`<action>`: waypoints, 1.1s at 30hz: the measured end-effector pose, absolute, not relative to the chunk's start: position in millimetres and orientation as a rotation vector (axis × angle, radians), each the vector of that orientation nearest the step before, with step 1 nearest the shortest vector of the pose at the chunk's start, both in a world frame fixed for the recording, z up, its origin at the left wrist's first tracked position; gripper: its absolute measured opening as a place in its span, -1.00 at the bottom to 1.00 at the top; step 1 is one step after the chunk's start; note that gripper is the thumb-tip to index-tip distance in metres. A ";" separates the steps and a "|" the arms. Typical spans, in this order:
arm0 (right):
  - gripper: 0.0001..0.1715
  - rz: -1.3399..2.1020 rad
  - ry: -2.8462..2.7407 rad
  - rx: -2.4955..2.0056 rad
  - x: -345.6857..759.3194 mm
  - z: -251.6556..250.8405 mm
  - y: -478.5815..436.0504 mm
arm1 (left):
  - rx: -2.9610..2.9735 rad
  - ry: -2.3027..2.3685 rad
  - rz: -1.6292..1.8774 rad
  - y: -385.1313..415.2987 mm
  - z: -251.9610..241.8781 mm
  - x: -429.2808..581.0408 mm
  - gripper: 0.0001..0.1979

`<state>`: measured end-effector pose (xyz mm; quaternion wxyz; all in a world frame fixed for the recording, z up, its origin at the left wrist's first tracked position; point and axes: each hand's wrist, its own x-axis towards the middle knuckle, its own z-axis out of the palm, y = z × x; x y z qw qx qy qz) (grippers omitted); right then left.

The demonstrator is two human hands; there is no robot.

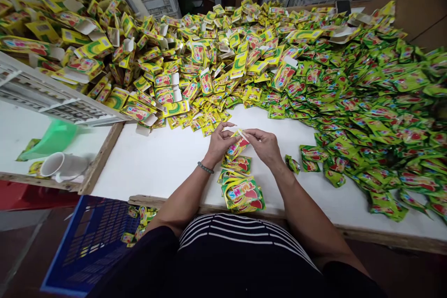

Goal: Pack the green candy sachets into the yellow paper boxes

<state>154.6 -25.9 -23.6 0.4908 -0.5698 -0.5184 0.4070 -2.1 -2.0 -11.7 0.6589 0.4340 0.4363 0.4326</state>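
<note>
Fingers of left hand [219, 143]: closed on yellow carton [236, 149], slim printed card, held over white table [167, 163]. Right hand [265, 146]: pinching what appears its white end flap. Step, apparently: working the carton's end; next move calls for light fingertip pressure on thin card. Nearer the body: overlapping flat packs [242, 192]. Beyond: angular carton heap [209, 56]; rightward, glossy, crinkled green sachets [363, 107].

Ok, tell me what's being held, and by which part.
A yellow box, held at its far, white-flapped end by the left hand and right hand.
</note>
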 end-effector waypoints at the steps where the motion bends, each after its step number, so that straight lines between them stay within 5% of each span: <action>1: -0.71 0.993 -1.241 -1.382 155.4 -24.6 -25.3 | 0.989 0.993 0.969 -1.8 -11.2 -1.9 -0.39; 15: -0.71 1.246 -1.176 -1.210 168.4 -26.1 -24.6 | 0.949 0.902 0.941 -1.7 -7.5 -4.9 -0.45; 23: -0.73 0.592 -1.546 -1.282 158.7 -10.8 -33.2 | 0.964 0.934 1.057 -4.7 -9.6 -3.6 -0.46; 33: -0.61 0.522 -1.538 -1.261 136.8 -21.9 -37.9 | 1.016 0.894 1.024 -7.5 -2.6 -4.1 -0.43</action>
